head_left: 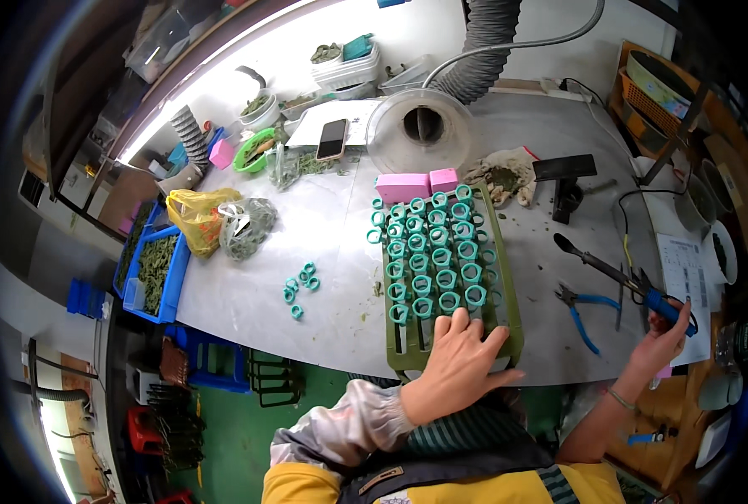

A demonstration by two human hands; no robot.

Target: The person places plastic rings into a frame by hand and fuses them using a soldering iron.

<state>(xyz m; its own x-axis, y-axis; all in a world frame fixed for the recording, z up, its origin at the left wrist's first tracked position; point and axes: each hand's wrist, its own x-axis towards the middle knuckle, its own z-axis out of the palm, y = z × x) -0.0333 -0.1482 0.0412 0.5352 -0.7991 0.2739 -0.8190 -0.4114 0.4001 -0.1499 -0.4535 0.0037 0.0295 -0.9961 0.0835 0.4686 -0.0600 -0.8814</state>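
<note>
My left hand [458, 363] lies palm down over the near end of a green slotted rack [515, 323], fingers bent slightly and apart, thumb out to the right. Its fingertips touch or nearly touch a teal ring [449, 301] in the nearest row; their undersides are hidden. Several more teal rings [418, 262] stand in rows on the rack. Off to the right, my right hand [666, 336] is closed around the blue handle of a tool with a long dark shaft [606, 269] and a rounded, spoon-like tip. That tip points toward the rack, above the table.
Loose teal rings [296, 312] lie left of the rack. Blue-handled cutters [589, 319] rest at right. Pink blocks [402, 187] sit at the rack's far end. Beyond are a phone [333, 139], a clear round hood [382, 126] and a black stand [565, 170]. Bags [249, 227] lie at left.
</note>
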